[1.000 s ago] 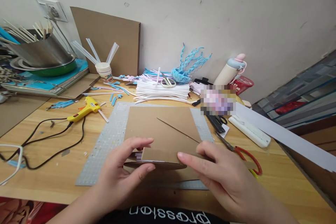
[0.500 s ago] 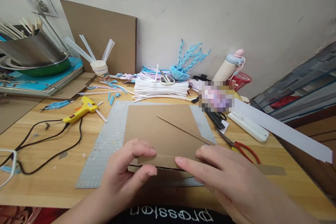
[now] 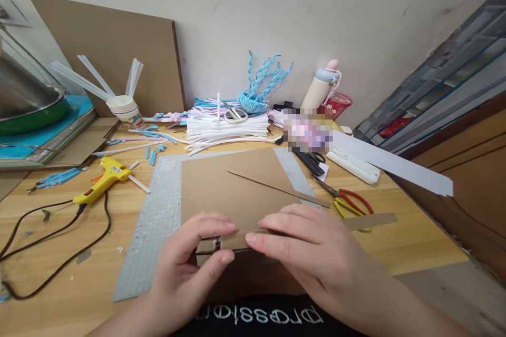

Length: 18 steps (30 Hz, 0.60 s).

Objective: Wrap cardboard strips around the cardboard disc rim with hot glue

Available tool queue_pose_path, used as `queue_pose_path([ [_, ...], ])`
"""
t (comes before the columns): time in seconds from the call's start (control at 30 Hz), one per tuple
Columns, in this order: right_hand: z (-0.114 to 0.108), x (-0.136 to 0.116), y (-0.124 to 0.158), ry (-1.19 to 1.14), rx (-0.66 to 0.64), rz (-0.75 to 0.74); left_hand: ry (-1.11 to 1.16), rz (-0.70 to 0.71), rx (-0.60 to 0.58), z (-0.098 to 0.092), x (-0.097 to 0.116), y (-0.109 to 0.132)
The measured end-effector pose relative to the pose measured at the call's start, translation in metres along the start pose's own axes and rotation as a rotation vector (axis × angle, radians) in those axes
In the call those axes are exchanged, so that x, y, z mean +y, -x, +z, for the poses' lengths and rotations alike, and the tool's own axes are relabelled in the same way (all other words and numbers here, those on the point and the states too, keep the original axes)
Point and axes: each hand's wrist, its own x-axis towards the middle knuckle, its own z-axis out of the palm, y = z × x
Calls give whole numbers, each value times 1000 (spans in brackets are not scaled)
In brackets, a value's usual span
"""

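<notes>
Brown cardboard strip (image 3: 233, 241) between bent left hand (image 3: 185, 258) and bent right hand (image 3: 312, 245).
Left hand's tips are apart; can't tell if right hand grips.

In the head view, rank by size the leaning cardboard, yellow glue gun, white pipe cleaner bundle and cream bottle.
1. Leaning cardboard
2. White pipe cleaner bundle
3. Yellow glue gun and cream bottle: too alike to rank

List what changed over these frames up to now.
The right hand has moved left over the cardboard piece, its index fingertip now close to the left hand. The view has swung right. No visible pick-up or release. Unchanged: both hands at the cardboard; yellow glue gun and red-and-yellow scissors lying on the table.
</notes>
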Motion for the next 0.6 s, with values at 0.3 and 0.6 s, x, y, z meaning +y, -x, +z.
queue_pose_path([
  [0.3, 2, 6, 8, -11, 64, -36, -66, 86, 154, 21, -2, 14],
  [0.6, -5, -1, 16, -66, 53, -44, -101, 132, 75, 27, 6, 25],
])
